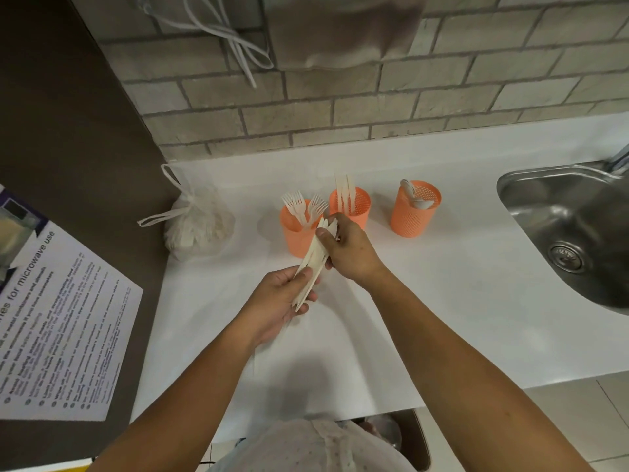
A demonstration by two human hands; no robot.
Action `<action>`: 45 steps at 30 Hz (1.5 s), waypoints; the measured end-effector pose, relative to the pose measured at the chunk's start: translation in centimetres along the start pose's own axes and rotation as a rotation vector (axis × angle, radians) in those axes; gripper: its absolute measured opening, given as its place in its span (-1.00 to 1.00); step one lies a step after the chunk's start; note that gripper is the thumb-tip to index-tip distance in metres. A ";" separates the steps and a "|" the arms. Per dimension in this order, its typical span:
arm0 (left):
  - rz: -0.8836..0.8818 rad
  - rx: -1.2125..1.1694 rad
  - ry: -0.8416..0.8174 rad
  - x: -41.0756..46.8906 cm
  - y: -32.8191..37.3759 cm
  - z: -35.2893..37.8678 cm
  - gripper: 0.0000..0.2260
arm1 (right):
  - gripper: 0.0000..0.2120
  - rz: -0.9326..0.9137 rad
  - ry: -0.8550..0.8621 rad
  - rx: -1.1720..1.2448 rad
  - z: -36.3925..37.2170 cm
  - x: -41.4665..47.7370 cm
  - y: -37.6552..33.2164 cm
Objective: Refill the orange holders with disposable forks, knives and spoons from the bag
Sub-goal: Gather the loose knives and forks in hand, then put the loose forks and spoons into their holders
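Three orange mesh holders stand in a row on the white counter. The left holder has several forks, the middle holder has knives, the right holder has spoons. A bundle of pale disposable cutlery is held over the counter in front of the left holder. My left hand grips its lower end. My right hand pinches its upper end. A tied translucent bag of cutlery sits at the counter's left, against the dark side panel.
A steel sink is set in the counter at the right, its tap at the far edge. A brick wall runs behind. A microwave notice sheet hangs on the dark panel at left. A bin opening shows below the counter's front edge.
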State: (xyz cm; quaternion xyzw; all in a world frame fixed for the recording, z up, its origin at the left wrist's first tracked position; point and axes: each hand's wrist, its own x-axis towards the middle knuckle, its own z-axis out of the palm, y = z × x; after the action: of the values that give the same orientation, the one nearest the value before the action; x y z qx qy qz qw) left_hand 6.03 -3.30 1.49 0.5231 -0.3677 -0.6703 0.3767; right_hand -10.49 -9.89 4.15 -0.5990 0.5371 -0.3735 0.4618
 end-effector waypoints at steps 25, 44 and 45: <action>0.126 0.098 -0.109 6.3 5.7 3.7 -0.78 | -0.81 -0.059 -0.004 0.214 -8.8 6.4 -4.2; 0.282 0.500 0.261 5.4 2.3 -2.2 -0.81 | -0.49 -0.060 0.147 -0.616 -8.4 11.9 0.3; 0.279 0.502 0.278 5.1 2.2 -2.7 -0.82 | -0.48 -0.088 0.201 -0.625 -8.3 11.6 0.1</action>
State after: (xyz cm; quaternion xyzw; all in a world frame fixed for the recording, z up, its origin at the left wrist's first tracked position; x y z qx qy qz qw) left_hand 8.11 -9.08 0.77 0.6309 -0.5349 -0.4224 0.3707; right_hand -16.66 -22.65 5.92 -0.6945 0.6422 -0.2674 0.1836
